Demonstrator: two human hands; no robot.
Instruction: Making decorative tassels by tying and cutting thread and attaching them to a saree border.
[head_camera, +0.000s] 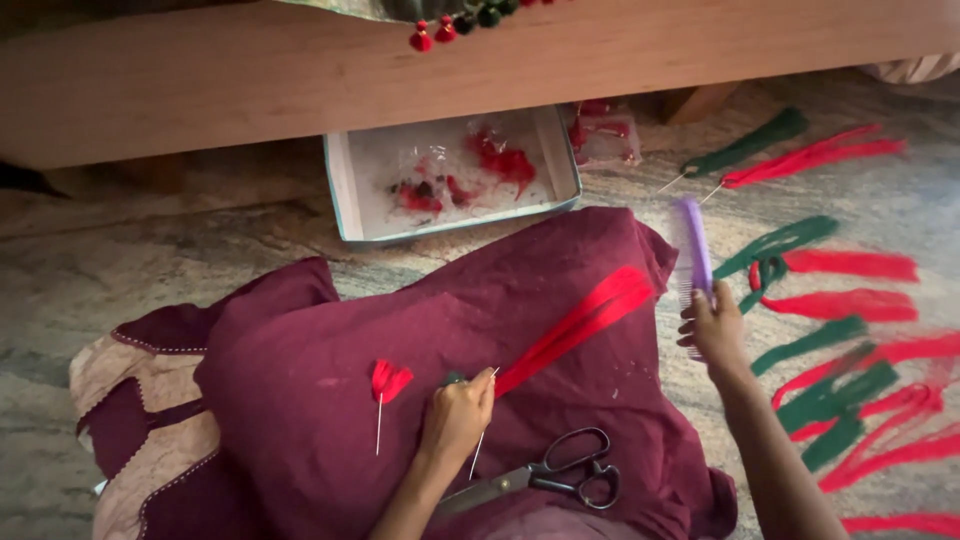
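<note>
- On the lap, over a maroon cloth, a long red thread bundle lies stretched out flat, running from the left hand up toward the right knee.
- Left hand: fingers curled tight, pinching the near end of the red bundle against the cloth; a thin white stick pokes out from under the fist, and a bit of green shows at the thumb.
- Right hand: closed around the handle of a purple comb, which is raised beside the knee, clear of the bundle and blurred by motion.
- Done, as I judge it: one small red tassel on its own stick lies finished on the cloth just left of the left hand; more small tassels, red and green, hang at the bed edge above.
- In hand: the red bundle looks smooth and straight already, so the combing seems well along; it is uncut, with the scissors lying untouched below the left hand.
- Left to do, by the look of it: many red and green bundles lie spread over the floor to the right, two of them with sticks near the bed.
- A shallow box of red scraps in clear wrap sits half under the bed.
</note>
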